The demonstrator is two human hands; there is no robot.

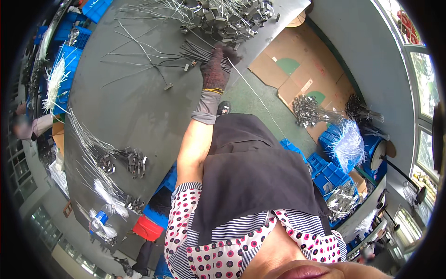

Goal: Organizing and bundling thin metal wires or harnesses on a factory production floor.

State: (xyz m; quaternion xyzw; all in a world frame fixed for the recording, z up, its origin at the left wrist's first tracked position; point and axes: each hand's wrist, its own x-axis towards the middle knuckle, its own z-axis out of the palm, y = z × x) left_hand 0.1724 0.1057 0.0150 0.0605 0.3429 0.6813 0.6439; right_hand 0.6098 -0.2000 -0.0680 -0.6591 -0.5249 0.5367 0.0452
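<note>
My left hand (216, 69), in a dark reddish work glove with a grey cuff and a yellow band, is over the right edge of the grey table (125, 107). Its fingers are closed around a bundle of thin dark cables (197, 52), whose ends fan out to the left. A long pale strand (254, 90) trails from beside the glove down to the right. Just beyond lies a heap of cables with metal connectors (223, 18). A few loose cables with small metal ends (168, 86) lie left of the hand. My right hand is out of view.
More connector cables (134, 162) lie on the table's near left part, with a blue-labelled bottle (100, 216) close by. Blue crates (323, 172) and flattened cardboard (297, 74) are on the floor to the right. A red bin (147, 228) stands below the table. Another person (39, 126) is at far left.
</note>
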